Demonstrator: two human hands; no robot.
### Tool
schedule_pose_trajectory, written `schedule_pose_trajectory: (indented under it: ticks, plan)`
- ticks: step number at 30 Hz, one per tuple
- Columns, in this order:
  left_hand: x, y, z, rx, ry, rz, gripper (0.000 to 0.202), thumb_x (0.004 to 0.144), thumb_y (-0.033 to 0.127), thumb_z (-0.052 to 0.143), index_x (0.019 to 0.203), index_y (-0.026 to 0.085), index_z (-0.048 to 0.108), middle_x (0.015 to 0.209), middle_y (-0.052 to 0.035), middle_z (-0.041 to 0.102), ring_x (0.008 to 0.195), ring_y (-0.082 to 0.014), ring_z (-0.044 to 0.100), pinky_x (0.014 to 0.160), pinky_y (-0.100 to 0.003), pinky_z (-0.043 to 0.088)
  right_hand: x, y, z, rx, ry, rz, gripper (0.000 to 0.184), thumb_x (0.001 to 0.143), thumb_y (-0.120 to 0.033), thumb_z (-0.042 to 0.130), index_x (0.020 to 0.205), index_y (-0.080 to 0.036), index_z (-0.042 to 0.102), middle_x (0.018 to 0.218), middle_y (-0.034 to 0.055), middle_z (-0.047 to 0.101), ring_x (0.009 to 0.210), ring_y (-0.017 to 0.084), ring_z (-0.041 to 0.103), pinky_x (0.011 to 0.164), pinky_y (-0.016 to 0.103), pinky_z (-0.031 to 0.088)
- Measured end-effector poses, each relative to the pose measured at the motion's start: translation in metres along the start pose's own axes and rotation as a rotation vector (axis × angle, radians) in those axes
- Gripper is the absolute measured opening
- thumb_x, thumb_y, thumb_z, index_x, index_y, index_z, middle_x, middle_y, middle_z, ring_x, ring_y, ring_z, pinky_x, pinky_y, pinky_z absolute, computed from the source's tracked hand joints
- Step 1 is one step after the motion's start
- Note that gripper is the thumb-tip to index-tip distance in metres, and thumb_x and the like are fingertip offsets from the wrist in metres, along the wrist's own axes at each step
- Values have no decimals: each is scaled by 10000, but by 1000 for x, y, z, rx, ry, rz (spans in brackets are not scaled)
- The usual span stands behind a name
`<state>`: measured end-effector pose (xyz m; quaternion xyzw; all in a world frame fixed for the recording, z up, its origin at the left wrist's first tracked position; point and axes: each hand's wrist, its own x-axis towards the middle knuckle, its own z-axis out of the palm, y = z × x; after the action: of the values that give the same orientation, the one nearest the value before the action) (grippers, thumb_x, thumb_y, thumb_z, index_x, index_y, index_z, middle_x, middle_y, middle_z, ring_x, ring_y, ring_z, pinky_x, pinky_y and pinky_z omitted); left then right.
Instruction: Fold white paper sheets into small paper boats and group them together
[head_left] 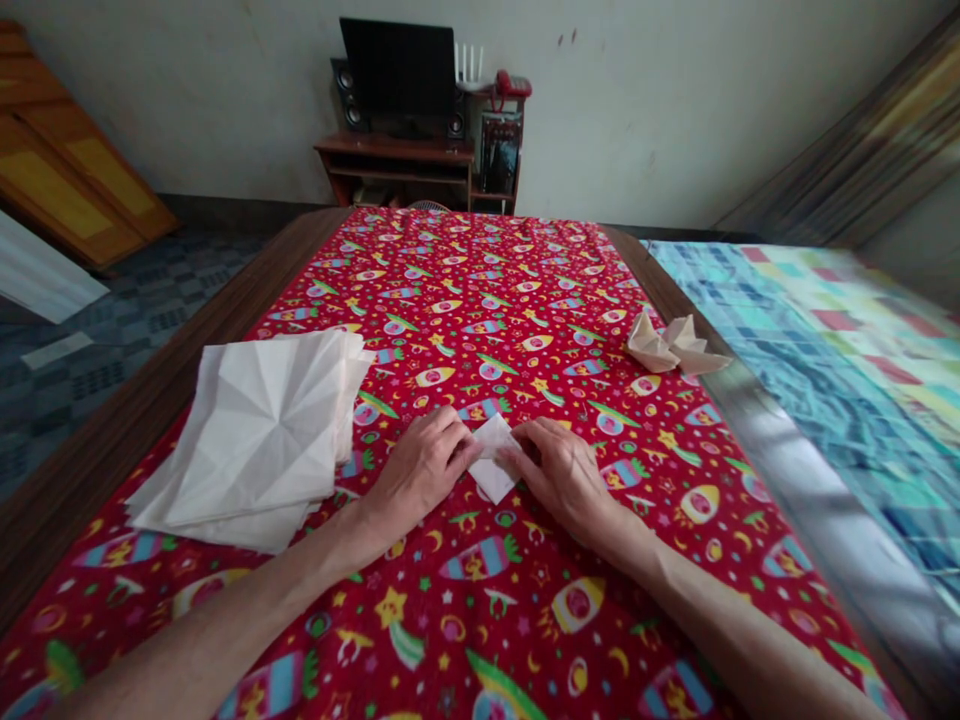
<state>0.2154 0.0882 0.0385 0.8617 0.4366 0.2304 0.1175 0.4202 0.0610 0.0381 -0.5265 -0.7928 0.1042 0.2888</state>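
A small folded sheet of white paper [496, 480] lies on the red patterned cloth, turned so that it looks like a diamond. My left hand [433, 452] pinches its left corner between thumb and fingers. On the opposite side, my right hand [561, 462] grips the right corner in the same way, its thumb on the paper's face. To the left of my hands is a stack of creased white paper sheets [262, 430], the top one marked with star-like fold lines. Folded paper shapes [675, 345] stand near the cloth's right edge.
The red cloth [480, 600] covers a wooden-edged table [247, 275]. A bed with a checked cover [810, 370] adjoins on the right. Beyond the far edge, a desk [397, 148] holds a monitor [399, 75], speakers and a red telephone [514, 84]. A wooden cabinet [71, 150] stands at left.
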Motion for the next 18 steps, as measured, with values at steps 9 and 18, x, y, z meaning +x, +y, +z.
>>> schedule_pose_trajectory:
  ticks: [9,18]
  plan:
    - [-3,-5,2,-187,63,2,113,876,226,594,777,181,625,789,-1,587,736,-129,574,691,-256,453,4,0,-1,91,-65,34,210,897,-284,540,714,-195,591,686,-6,585,655,125,531,599,233,361]
    - [6,5,-12,278,-55,-45,218,883,358,583,755,182,594,791,-7,611,725,-168,576,680,-299,406,10,-5,-6,-180,-120,20,239,931,-321,463,748,-187,539,715,12,582,603,114,493,557,248,272]
